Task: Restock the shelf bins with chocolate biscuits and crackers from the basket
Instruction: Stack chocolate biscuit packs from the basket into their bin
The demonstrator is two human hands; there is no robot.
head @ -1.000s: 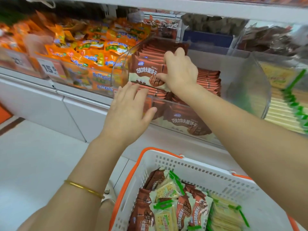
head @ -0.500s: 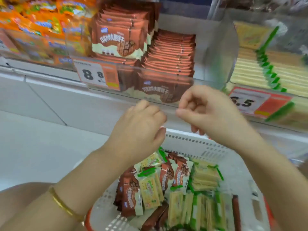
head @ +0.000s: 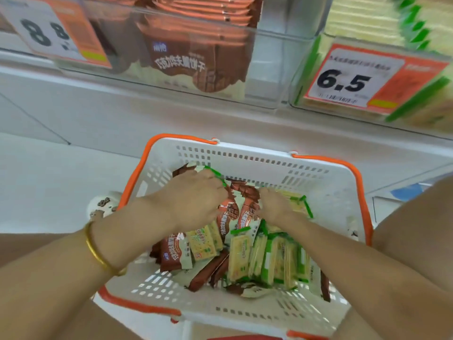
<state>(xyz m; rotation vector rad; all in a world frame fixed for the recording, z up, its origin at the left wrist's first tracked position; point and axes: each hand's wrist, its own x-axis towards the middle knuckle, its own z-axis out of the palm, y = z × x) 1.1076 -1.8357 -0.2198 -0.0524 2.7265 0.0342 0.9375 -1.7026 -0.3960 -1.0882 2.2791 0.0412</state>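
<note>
White basket (head: 245,153): is sitting below the shelf, holding chocolate biscuits (head: 175,253) and crackers (head: 269,256) mixed together.
Left hand (head: 193,200): fingers are curling over packs at the far side; whether they are gripping, I cannot tell.
Right hand (head: 274,207): fingertips are hiding among the packs.
Change: both hands are now reaching into the basket, having left the chocolate bin (head: 196,57).
Meaning: probably the next batch is being picked; much stock is remaining.

Single head view, wide-angle, tilted steeply down; basket (head: 245,155) close below, shelf bins (head: 269,57) along top edge.
</note>
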